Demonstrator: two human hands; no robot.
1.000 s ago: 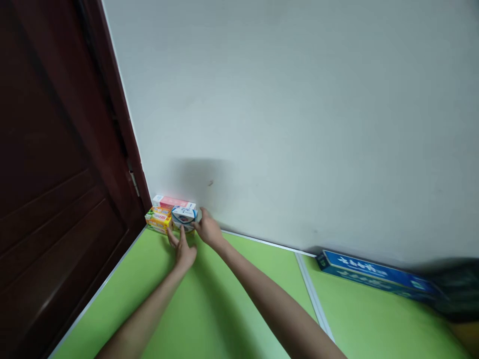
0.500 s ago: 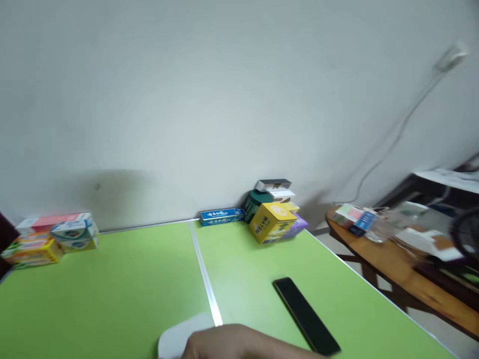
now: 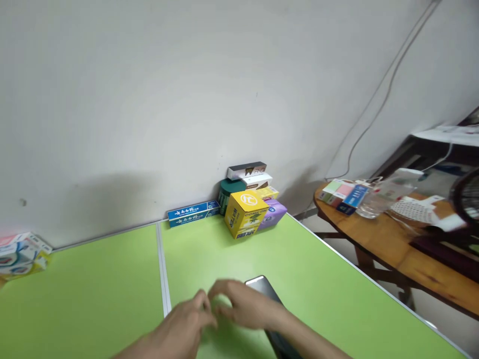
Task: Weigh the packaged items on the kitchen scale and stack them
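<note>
Above the green table, low in the middle of the head view, my left hand [image 3: 183, 321] and my right hand [image 3: 247, 304] meet with their fingertips close together. The fingers of both are bent, with gaps between thumb and forefinger, and I make out nothing held in either; they are slightly blurred. A black phone [image 3: 267, 289] lies partly hidden behind and under my right hand and forearm.
A yellow box [image 3: 243, 214], a purple pack [image 3: 273, 213], a green jar [image 3: 229, 189] and a blue box [image 3: 192, 213] stand by the wall. More boxes [image 3: 22, 257] sit far left. A wooden table [image 3: 392, 249] with clutter is at right.
The view has turned right, so things on the table sit further left. Two hands now show instead of one, and the white object beside the hand is out of sight.
</note>
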